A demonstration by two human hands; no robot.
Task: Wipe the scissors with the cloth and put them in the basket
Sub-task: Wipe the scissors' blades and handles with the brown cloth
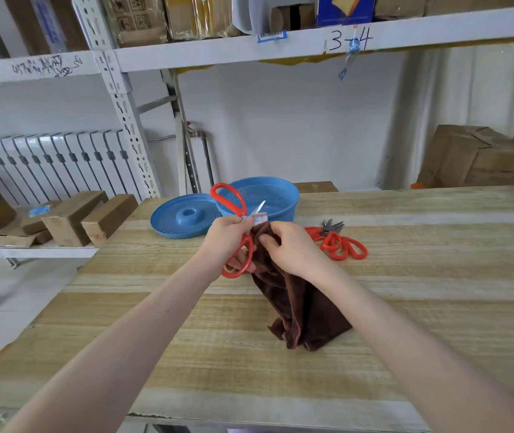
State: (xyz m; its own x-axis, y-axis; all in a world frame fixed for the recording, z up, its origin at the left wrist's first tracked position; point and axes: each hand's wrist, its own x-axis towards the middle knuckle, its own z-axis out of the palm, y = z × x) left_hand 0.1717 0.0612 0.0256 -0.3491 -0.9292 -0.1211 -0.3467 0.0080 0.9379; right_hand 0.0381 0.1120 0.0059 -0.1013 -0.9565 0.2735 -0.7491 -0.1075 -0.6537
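Head view: left hand (227, 235) curls round the opened scissors (248, 245), held above the table's centre. Right hand (293, 248) pinches the cloth (299, 307) against one blade. Basket (293, 195) sits at 12 o'clock. Risk: the bare edge slices cloth or fingers if the blades swing shut.

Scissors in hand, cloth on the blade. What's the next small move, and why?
Probably draw the brown cloth in the right hand along the blade toward its tip, while the left hand grips the red-handled scissors. Only the blade tip shows past the cloth, and the scissors are not yet in the blue basket.
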